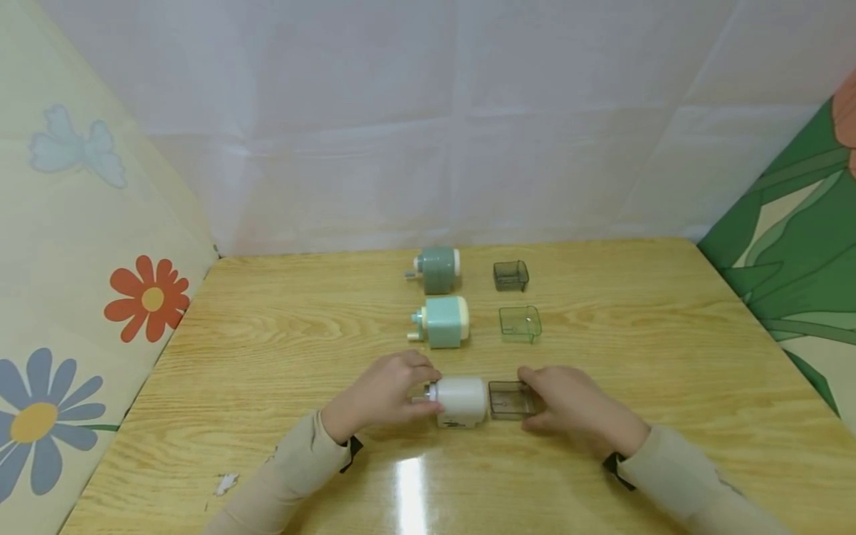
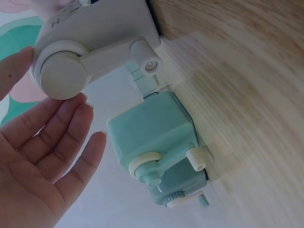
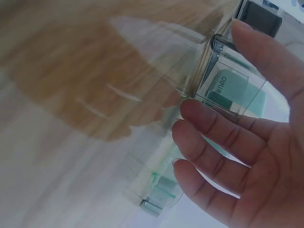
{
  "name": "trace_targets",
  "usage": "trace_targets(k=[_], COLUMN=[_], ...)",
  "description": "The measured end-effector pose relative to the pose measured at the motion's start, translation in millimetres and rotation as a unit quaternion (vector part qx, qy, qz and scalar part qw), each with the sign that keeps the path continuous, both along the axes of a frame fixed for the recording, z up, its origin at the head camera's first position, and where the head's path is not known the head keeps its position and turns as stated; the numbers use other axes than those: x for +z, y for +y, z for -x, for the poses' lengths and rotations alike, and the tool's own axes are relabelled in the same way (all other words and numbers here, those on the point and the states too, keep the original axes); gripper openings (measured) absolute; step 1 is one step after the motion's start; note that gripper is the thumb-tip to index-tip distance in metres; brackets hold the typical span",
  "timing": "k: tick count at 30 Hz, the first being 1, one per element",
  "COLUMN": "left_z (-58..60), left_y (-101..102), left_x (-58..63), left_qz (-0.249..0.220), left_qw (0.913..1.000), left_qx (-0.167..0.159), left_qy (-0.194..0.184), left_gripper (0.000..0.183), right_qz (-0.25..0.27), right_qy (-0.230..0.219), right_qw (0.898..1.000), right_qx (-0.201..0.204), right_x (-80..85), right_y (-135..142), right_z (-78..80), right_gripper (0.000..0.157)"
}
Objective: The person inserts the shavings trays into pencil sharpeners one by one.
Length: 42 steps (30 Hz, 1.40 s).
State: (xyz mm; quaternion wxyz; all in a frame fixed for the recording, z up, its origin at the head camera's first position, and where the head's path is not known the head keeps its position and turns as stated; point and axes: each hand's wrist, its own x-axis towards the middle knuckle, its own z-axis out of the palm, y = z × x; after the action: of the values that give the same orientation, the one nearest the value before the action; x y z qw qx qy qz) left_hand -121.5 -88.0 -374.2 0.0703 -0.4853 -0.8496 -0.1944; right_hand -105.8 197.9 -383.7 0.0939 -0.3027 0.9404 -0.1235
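Observation:
Near the table's front lies a white crank pencil sharpener (image 1: 461, 399), its crank end toward the left. My left hand (image 1: 391, 390) holds it at that end, thumb on one side and fingers on the other. In the left wrist view the fingertips meet the round crank hub (image 2: 63, 76). A smoky clear shavings drawer (image 1: 506, 401) lies just right of the sharpener, a narrow gap between them. My right hand (image 1: 568, 401) pinches the drawer's right end between thumb and fingers, as the right wrist view of the hand (image 3: 237, 152) also shows.
Behind are a mint sharpener (image 1: 444, 323) with a green clear drawer (image 1: 519, 323) to its right, and a dark green sharpener (image 1: 438, 270) with a dark clear drawer (image 1: 511, 276). A pale cloth wall (image 1: 441, 148) borders the wooden table (image 1: 301, 319).

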Motion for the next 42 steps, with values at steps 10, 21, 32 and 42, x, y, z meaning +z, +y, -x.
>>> trace_targets(k=[10,21,32,42], left_z=[0.0,0.0,-0.4,-1.0], left_y=[0.4,0.6,0.0,0.0], left_x=[-0.9,-0.9,-0.7,-0.6], left_qz=[-0.003,-0.007,-0.005,-0.006], left_qw=[1.0,1.0,0.9999,0.9998], left_qx=[0.002,-0.001,0.003,0.004], left_qy=[-0.001,-0.004,-0.012,-0.018], left_gripper=[0.038,0.037,0.038,0.038], right_qz=[-0.001,0.005,0.0,0.01], right_qy=[0.013,0.022,0.016,0.021], right_qw=[1.0,0.999,0.999,0.999], right_qx=[0.018,0.037,0.036,0.04], right_x=[-0.2,-2.8,-4.3,-5.3], right_y=[-11.0,-18.7,-19.6,-17.6], right_z=[3.9,6.4,7.2,7.1], right_gripper=[0.045,0.047,0.047,0.045])
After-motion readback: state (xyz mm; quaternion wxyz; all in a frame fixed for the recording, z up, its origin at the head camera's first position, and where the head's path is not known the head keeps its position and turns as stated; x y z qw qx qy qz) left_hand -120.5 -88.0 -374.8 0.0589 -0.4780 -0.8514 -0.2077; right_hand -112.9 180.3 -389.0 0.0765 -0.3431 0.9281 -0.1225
